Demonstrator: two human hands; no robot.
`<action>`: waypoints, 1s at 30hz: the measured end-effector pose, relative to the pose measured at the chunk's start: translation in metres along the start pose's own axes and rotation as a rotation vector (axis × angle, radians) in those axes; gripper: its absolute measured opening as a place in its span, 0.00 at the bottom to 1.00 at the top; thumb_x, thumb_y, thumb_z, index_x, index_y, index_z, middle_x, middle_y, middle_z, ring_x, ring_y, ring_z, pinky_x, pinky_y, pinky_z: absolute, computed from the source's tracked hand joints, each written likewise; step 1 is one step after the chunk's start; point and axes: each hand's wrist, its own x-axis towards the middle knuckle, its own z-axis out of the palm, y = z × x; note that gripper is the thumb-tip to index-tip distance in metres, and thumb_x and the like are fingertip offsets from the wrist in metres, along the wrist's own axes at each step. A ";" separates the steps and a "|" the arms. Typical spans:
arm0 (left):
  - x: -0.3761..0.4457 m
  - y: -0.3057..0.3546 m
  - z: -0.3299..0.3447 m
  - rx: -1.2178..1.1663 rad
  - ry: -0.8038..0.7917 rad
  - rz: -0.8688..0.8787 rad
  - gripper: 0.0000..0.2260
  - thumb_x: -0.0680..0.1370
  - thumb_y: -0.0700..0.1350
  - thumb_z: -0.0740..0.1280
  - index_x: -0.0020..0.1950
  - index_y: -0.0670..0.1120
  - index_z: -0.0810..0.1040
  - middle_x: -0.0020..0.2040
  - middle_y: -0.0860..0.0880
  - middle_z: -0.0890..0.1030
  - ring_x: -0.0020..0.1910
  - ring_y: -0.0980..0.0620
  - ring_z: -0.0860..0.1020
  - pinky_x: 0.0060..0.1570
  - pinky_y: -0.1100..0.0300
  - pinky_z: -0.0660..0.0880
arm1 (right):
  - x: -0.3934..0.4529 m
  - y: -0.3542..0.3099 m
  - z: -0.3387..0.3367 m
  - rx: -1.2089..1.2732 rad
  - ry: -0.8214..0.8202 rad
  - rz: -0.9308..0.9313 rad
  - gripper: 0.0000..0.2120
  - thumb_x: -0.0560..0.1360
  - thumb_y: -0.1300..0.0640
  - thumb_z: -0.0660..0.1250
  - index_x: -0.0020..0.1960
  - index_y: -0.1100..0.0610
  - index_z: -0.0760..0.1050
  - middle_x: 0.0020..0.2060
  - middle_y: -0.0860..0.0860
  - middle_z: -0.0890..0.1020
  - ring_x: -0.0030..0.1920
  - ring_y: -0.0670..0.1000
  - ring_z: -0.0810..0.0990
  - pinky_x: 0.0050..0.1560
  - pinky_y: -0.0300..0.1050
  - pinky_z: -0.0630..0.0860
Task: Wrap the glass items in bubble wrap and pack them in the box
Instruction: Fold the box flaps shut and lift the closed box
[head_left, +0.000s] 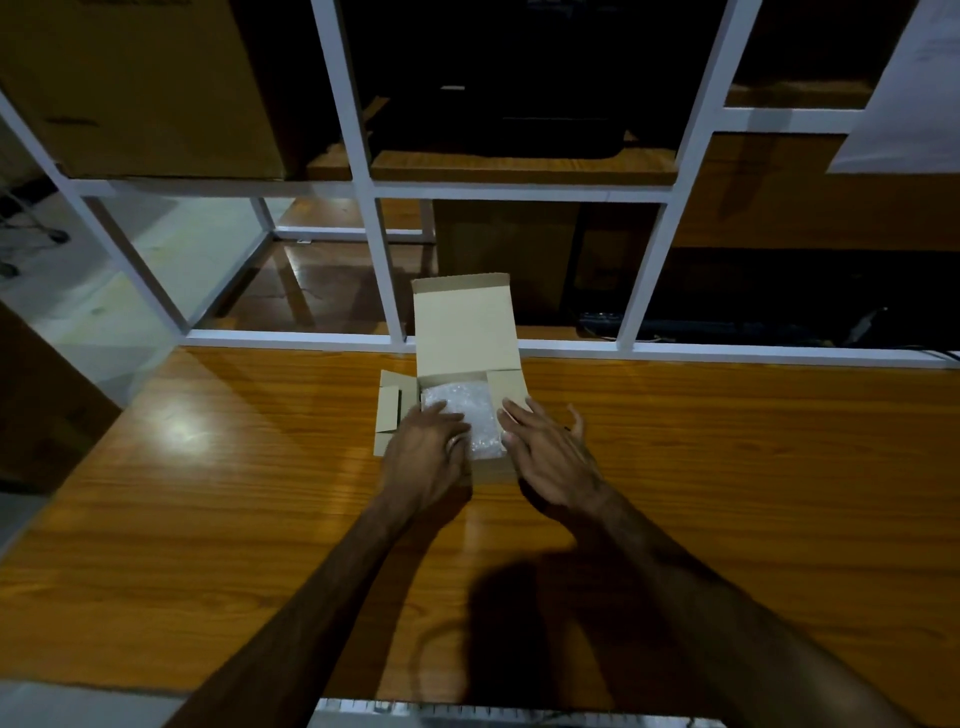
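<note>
With the clear bubble-wrapped bundle (470, 421) lying inside the small brown cardboard box (467, 332) on the glossy wooden tabletop (208, 519), we press it down, left hand (423, 452) and right hand (550, 457) both flat-fingered; closing the flaps likely follows

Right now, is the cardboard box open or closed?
Open. The cardboard box has its lid standing upright at the back, one side flap is spread outward, and the bubble-wrapped bundle shows inside.
</note>
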 end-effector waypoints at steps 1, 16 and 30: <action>-0.006 0.000 -0.001 0.010 0.108 -0.037 0.13 0.83 0.48 0.66 0.62 0.45 0.85 0.65 0.45 0.84 0.72 0.42 0.76 0.75 0.39 0.68 | 0.003 0.001 -0.001 0.009 -0.003 0.006 0.26 0.87 0.40 0.44 0.80 0.45 0.64 0.82 0.41 0.60 0.84 0.48 0.53 0.78 0.71 0.39; -0.006 -0.030 -0.022 -0.741 0.376 -0.752 0.14 0.81 0.40 0.71 0.67 0.44 0.82 0.61 0.48 0.85 0.57 0.49 0.84 0.54 0.48 0.85 | 0.001 -0.009 0.011 0.223 0.080 0.137 0.21 0.87 0.43 0.52 0.77 0.43 0.70 0.81 0.38 0.62 0.83 0.48 0.53 0.78 0.69 0.39; 0.019 0.013 0.027 -0.079 0.173 -0.348 0.16 0.80 0.51 0.63 0.53 0.43 0.87 0.51 0.42 0.84 0.54 0.43 0.78 0.56 0.46 0.76 | 0.004 -0.008 0.011 0.268 0.061 0.156 0.19 0.87 0.46 0.57 0.76 0.43 0.72 0.81 0.39 0.63 0.83 0.52 0.57 0.76 0.69 0.42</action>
